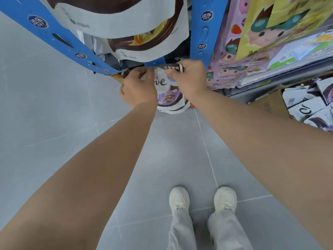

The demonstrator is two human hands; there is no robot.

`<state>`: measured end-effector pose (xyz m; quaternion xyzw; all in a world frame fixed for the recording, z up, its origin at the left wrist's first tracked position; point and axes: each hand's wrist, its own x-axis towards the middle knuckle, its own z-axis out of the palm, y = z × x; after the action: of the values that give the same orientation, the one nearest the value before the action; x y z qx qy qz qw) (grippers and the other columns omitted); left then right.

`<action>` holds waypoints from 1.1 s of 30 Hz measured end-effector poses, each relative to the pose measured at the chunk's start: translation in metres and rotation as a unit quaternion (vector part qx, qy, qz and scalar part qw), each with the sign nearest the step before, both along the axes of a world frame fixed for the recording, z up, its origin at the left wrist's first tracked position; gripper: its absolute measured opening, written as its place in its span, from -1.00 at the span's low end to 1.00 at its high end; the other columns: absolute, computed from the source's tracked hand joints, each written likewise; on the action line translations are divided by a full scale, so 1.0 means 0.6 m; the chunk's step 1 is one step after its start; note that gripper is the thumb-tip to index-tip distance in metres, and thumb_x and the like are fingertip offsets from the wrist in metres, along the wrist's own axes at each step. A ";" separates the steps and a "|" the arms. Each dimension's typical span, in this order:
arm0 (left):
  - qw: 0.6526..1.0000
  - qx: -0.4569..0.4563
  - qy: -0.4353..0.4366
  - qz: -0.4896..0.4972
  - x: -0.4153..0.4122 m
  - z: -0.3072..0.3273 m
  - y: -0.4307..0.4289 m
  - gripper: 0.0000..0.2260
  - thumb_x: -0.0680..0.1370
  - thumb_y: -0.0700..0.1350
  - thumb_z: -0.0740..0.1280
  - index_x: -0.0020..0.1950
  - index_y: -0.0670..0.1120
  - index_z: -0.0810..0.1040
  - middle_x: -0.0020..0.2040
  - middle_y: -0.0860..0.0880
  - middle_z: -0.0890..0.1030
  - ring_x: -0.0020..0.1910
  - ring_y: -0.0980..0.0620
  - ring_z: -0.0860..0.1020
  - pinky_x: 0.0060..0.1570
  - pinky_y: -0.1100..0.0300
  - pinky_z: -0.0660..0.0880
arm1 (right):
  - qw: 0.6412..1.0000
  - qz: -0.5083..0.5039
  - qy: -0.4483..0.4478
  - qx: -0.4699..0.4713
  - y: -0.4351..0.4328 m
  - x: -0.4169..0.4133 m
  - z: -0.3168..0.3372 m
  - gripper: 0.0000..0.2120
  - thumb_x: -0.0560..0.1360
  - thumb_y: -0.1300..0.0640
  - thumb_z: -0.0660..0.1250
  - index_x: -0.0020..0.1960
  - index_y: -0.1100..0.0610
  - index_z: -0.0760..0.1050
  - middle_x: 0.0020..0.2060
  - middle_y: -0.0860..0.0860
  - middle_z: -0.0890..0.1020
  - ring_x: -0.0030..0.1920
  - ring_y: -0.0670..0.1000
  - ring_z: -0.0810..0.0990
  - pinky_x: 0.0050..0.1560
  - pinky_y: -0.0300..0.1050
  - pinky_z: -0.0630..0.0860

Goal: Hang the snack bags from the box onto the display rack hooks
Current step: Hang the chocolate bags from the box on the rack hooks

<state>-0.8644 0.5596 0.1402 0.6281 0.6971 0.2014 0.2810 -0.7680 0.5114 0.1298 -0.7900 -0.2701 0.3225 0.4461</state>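
Observation:
A white and purple snack bag (168, 95) with a brown top strip hangs low in front of the blue display rack (203, 33). My left hand (137, 88) pinches the bag's top left corner. At the top right corner, my right hand (189, 78) grips the brown strip. Both hands hold the bag's top edge up against the rack's lowest bar; the hook itself is hidden behind them. Larger white and brown bags (129, 24) hang above on the same rack. A cardboard box (273, 103) at the right holds several more white and purple bags (310, 105).
Purple and yellow cartoon-printed packs (270, 38) fill the shelf right of the rack. The grey tiled floor (54, 114) spreads to the left and below. My white shoes (201, 199) stand on it behind the rack's foot.

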 end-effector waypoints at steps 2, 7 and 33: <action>1.000 -0.007 0.002 0.006 0.013 0.004 0.013 -0.79 0.53 0.03 0.26 0.04 0.02 0.64 -0.01 0.03 0.67 0.02 -0.03 0.56 0.23 0.01 0.40 | 0.999 -0.035 0.001 0.005 0.013 -0.004 -0.001 -0.82 0.44 0.16 0.41 -0.13 0.30 0.62 -0.30 0.13 0.61 -0.26 -0.02 0.52 -0.30 -0.17 0.38; 0.999 -0.042 -0.004 0.026 0.041 0.013 0.027 -0.84 0.53 0.02 0.28 -0.03 -0.01 0.61 0.02 -0.02 0.65 0.10 -0.06 0.53 0.30 0.08 0.31 | 0.996 -0.087 0.006 0.011 0.036 0.009 -0.007 -0.71 0.44 0.14 0.40 -0.44 0.13 0.47 -0.49 0.02 0.49 -0.42 -0.06 0.39 -0.43 -0.22 0.23; 0.923 -0.382 -0.037 -0.015 0.072 0.066 -0.121 -0.65 0.54 -0.09 0.31 0.25 -0.16 0.29 0.27 -0.12 0.41 0.13 -0.03 0.40 0.30 0.08 0.34 | 0.969 -0.064 0.184 -0.155 -0.154 0.057 0.063 -0.86 0.46 0.21 0.30 -0.15 0.28 0.57 -0.25 0.15 0.52 -0.18 0.06 0.46 -0.14 -0.16 0.37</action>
<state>-0.8214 0.4869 0.1796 0.4755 0.7007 -0.0610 0.5284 -0.7338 0.4189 0.1675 -0.7924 -0.0791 0.4709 0.3796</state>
